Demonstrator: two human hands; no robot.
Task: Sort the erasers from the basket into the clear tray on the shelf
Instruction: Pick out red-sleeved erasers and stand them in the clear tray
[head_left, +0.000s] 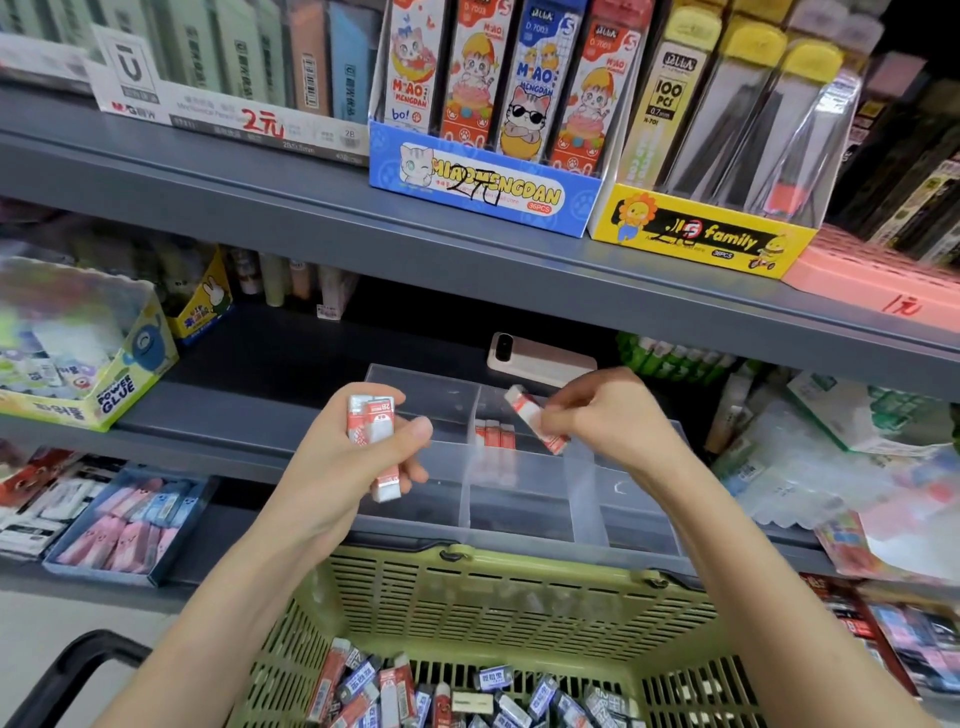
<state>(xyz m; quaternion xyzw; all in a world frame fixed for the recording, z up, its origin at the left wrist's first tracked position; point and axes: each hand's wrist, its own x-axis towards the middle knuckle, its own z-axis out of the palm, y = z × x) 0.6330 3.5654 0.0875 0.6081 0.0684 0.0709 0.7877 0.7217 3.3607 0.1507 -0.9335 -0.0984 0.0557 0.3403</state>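
Note:
A clear divided tray (519, 512) sits on the middle shelf, with a few red-and-white erasers (494, 434) standing in its centre compartment. My left hand (358, 457) grips a bunch of red-and-white erasers (376, 441) in front of the tray's left compartment. My right hand (608, 415) pinches a single red-and-white eraser (532, 415), tilted, above the centre compartment. Below, a green slatted basket (493, 587) holds several loose erasers (441, 696), red-sleeved and blue-sleeved.
A phone (540, 358) lies on the shelf behind the tray. A Power Glue box (88, 353) stands at left, plastic-wrapped packs (857, 447) at right. The shelf above (311, 208) overhangs the tray. A blue tray of erasers (130, 519) sits lower left.

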